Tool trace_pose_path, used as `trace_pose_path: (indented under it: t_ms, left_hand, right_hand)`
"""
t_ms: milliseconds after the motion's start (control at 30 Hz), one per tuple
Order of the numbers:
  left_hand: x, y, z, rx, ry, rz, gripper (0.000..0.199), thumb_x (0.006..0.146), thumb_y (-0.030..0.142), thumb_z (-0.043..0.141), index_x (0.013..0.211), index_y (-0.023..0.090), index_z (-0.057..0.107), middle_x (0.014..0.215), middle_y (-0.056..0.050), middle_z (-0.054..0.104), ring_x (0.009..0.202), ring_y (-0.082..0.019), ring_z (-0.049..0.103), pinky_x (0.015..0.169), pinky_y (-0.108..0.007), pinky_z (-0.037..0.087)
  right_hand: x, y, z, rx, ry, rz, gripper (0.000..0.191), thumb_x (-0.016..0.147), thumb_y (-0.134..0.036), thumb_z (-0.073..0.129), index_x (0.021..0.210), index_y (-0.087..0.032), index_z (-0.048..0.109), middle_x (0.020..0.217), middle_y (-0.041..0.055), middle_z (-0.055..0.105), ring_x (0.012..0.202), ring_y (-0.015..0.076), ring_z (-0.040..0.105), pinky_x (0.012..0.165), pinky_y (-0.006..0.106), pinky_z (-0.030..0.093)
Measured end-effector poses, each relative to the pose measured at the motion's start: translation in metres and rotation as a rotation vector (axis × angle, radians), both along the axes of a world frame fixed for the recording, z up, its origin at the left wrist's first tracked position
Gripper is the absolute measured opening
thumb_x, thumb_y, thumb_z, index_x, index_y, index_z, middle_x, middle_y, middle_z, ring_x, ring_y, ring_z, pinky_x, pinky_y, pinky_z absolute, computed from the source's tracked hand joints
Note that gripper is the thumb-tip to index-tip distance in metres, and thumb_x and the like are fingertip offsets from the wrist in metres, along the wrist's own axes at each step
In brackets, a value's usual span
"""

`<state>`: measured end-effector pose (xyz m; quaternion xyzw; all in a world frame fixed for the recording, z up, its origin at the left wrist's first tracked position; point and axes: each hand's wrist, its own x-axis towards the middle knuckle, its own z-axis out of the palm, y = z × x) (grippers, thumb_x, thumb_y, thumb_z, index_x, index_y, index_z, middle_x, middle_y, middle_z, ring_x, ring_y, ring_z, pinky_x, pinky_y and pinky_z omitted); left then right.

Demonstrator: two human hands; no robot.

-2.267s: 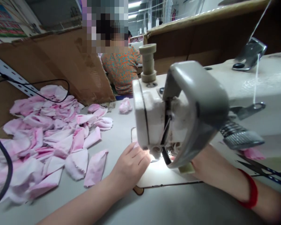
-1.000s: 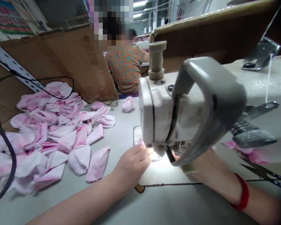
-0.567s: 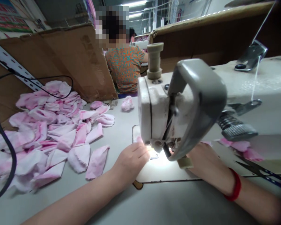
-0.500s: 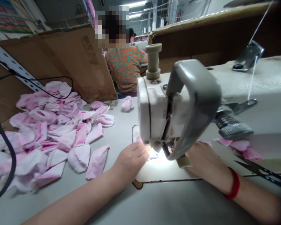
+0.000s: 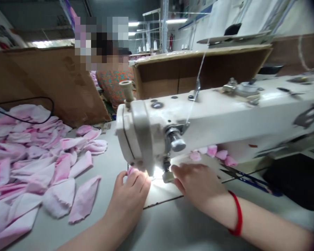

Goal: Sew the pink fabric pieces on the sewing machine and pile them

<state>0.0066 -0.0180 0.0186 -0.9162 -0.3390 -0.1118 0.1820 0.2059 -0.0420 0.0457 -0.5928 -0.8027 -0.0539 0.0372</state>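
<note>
A white sewing machine (image 5: 211,111) stands in front of me, its needle area brightly lit. My left hand (image 5: 133,191) is left of the needle, fingers bent and closed on a small pink fabric piece (image 5: 131,170); most of that piece is hidden under the fingers and machine head. On the other side of the needle, my right hand (image 5: 196,181) wears a red wristband (image 5: 237,213). Its fingers curl in beside the presser area, and whatever they grip is hidden. Behind it, several small pink pieces (image 5: 211,151) lie in a row under the machine arm.
Pink and white fabric pieces (image 5: 39,153) are heaped on the left of the table (image 5: 107,146). Dark scissors (image 5: 246,177) lie right of my right hand beside a black object (image 5: 295,181). Cardboard (image 5: 54,80) stands behind the heap; a person in an orange patterned top (image 5: 113,83) sits beyond.
My view has swung to the right, showing more of the machine arm and the black object. Both hands stay at the needle area; the right-hand fingers now show more clearly.
</note>
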Motion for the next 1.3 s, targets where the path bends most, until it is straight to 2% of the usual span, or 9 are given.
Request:
trace_pose_path:
  t_ms: [200, 367, 467, 533, 700, 833, 1000, 1200, 1300]
  left_hand:
    - [0.003, -0.011, 0.0, 0.035, -0.113, 0.0, 0.03, 0.078, 0.001, 0.025, 0.084, 0.015, 0.051, 0.096, -0.008, 0.057, 0.093, -0.019, 0.05, 0.093, -0.055, 0.02]
    - [0.005, -0.018, 0.006, 0.055, -0.14, -0.029, 0.026, 0.081, 0.005, 0.029, 0.083, 0.014, 0.054, 0.095, -0.009, 0.058, 0.094, -0.022, 0.051, 0.093, -0.057, 0.021]
    - [0.004, -0.028, 0.015, 0.017, -0.283, -0.153, 0.021, 0.081, 0.007, 0.036, 0.087, 0.014, 0.055, 0.102, -0.008, 0.057, 0.101, -0.023, 0.047, 0.093, -0.053, 0.028]
    - [0.005, -0.036, 0.022, -0.13, -0.416, -0.185, 0.021, 0.081, 0.01, 0.04, 0.094, 0.016, 0.055, 0.106, -0.008, 0.055, 0.103, -0.022, 0.045, 0.09, -0.043, 0.037]
    - [0.011, -0.05, 0.038, -0.782, -0.762, -0.007, 0.031, 0.079, 0.024, 0.049, 0.11, 0.021, 0.049, 0.108, -0.007, 0.053, 0.094, -0.018, 0.053, 0.079, -0.03, 0.046]
    - [0.006, -0.055, 0.043, -1.142, -1.064, 0.151, 0.022, 0.075, 0.025, 0.054, 0.095, 0.017, 0.055, 0.088, -0.004, 0.06, 0.08, -0.015, 0.057, 0.07, -0.024, 0.047]
    - [-0.009, -0.061, 0.048, -1.137, -1.289, 0.226, 0.027, 0.068, 0.016, 0.06, 0.095, 0.017, 0.053, 0.078, -0.001, 0.057, 0.073, -0.012, 0.055, 0.064, -0.021, 0.047]
    - [-0.016, -0.066, 0.049, -1.06, -1.295, 0.157, 0.036, 0.065, 0.01, 0.062, 0.097, 0.019, 0.05, 0.081, -0.001, 0.056, 0.076, -0.013, 0.055, 0.067, -0.021, 0.046]
    - [-0.017, -0.067, 0.049, -1.121, -1.262, 0.147, 0.036, 0.066, 0.011, 0.062, 0.098, 0.019, 0.049, 0.08, -0.001, 0.057, 0.075, -0.012, 0.055, 0.067, -0.021, 0.046]
  right_hand:
    - [0.068, -0.042, -0.006, 0.264, -0.134, -0.32, 0.029, 0.082, -0.036, 0.036, 0.093, -0.019, 0.056, 0.062, 0.0043, 0.059, 0.05, 0.0165, 0.052, 0.043, 0.025, 0.023]
    - [0.096, -0.03, -0.008, 0.175, -0.164, -0.363, 0.03, 0.083, -0.037, 0.034, 0.093, -0.02, 0.057, 0.066, 0.0051, 0.061, 0.055, 0.018, 0.055, 0.044, 0.024, 0.024]
    - [0.088, -0.022, -0.005, 0.069, -0.016, -0.331, 0.027, 0.082, -0.037, 0.036, 0.089, -0.023, 0.058, 0.064, 0.0034, 0.061, 0.056, 0.0179, 0.055, 0.046, 0.024, 0.027]
    - [0.076, -0.024, -0.003, -0.013, 0.156, -0.268, 0.025, 0.082, -0.036, 0.037, 0.083, -0.024, 0.059, 0.062, 0.001, 0.061, 0.056, 0.016, 0.055, 0.049, 0.024, 0.031]
    - [0.033, -0.048, 0.006, -0.321, 0.775, -0.01, 0.022, 0.079, -0.036, 0.041, 0.071, -0.021, 0.056, 0.066, -0.0007, 0.06, 0.062, 0.014, 0.054, 0.058, 0.023, 0.038]
    - [0.008, -0.063, 0.007, -0.326, 0.818, 0.021, 0.023, 0.08, -0.038, 0.04, 0.071, -0.022, 0.054, 0.065, -0.0009, 0.059, 0.06, 0.0139, 0.054, 0.057, 0.024, 0.039]
    - [-0.001, -0.068, 0.004, -0.252, 0.738, 0.042, 0.021, 0.081, -0.039, 0.038, 0.085, -0.026, 0.053, 0.078, -0.0007, 0.061, 0.068, 0.0139, 0.055, 0.062, 0.024, 0.039]
    - [-0.014, -0.071, 0.009, -0.286, 0.715, 0.074, 0.019, 0.083, -0.038, 0.035, 0.083, -0.025, 0.05, 0.072, -0.0015, 0.058, 0.063, 0.0132, 0.053, 0.059, 0.024, 0.038]
    - [-0.021, -0.072, 0.013, -0.272, 0.719, 0.095, 0.02, 0.084, -0.035, 0.035, 0.078, -0.024, 0.05, 0.066, -0.0022, 0.057, 0.057, 0.0121, 0.051, 0.056, 0.023, 0.036]
